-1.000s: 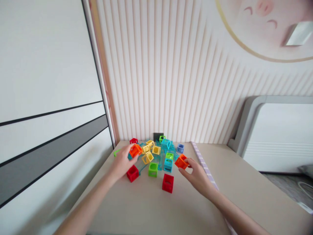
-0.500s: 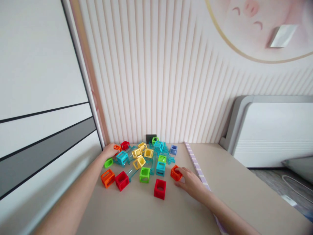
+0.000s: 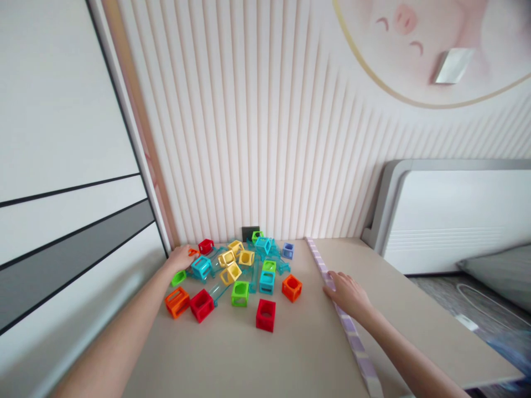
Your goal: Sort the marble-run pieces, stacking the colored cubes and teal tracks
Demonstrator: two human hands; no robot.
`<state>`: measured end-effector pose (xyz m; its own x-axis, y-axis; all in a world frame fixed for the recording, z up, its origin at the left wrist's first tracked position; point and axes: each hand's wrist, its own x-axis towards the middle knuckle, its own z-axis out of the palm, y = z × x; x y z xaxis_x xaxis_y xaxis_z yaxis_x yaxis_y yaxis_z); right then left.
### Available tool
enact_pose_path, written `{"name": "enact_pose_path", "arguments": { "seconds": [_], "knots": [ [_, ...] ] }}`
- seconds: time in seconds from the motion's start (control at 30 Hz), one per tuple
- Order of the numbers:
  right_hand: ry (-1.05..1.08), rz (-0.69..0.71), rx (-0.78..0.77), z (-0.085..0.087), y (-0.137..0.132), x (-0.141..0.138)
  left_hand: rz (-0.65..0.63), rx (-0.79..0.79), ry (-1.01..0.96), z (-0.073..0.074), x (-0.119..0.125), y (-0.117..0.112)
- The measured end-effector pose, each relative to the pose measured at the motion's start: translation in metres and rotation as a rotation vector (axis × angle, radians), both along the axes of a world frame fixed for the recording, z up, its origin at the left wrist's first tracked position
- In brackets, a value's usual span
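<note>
At the far left of the pile, my left hand [image 3: 181, 258] has its fingers closed around an orange cube block [image 3: 193, 252], which is mostly hidden by them. A green block [image 3: 178, 277] lies just below that wrist, and a turquoise cube block [image 3: 202, 267] is to its right. My right hand [image 3: 349, 294] is empty, its fingers apart and resting over the purple-and-white striped strip [image 3: 343, 318]. Left of it, another orange cube block [image 3: 292, 288] sits on the table by itself. A red cube block [image 3: 266, 315] stands nearest the front.
Yellow cube blocks [image 3: 230, 273], clear turquoise tubes [image 3: 218, 294] and a blue-violet cube block [image 3: 287, 251] lie on the beige table [image 3: 307, 354]. A small dark object [image 3: 250, 232] leans at the ribbed wall. A white cabinet [image 3: 62, 249] borders the left side.
My right hand has let go of the orange cube block and moved right, onto the striped strip. My left hand stays at its block. The view has shifted slightly to the right.
</note>
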<state>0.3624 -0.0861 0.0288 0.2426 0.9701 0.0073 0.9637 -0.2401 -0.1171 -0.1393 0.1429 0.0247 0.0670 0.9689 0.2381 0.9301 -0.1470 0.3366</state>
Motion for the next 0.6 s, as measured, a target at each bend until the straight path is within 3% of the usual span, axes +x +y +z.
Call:
{"name": "enact_pose_path", "arguments": {
  "seconds": [0.2, 0.27, 0.33, 0.47, 0.6],
  "knots": [
    [0.050, -0.005, -0.053, 0.009, 0.007, 0.015, 0.032, 0.294, -0.014, 0.023, 0.027, -0.019],
    [0.053, 0.006, -0.037, 0.017, 0.006, 0.019, -0.039, 0.376, -0.014, 0.032, 0.042, -0.032],
    [0.052, 0.008, -0.002, 0.026, 0.004, 0.021, -0.246, 0.464, 0.010, 0.040, 0.059, -0.050],
    [0.046, 0.020, 0.221, 0.045, -0.006, 0.014, -0.440, 0.437, -0.050, 0.051, 0.093, -0.087],
    [0.039, 0.173, 0.524, 0.057, -0.008, -0.016, -0.491, 0.368, -0.440, 0.050, 0.126, -0.110]
  ]
}}
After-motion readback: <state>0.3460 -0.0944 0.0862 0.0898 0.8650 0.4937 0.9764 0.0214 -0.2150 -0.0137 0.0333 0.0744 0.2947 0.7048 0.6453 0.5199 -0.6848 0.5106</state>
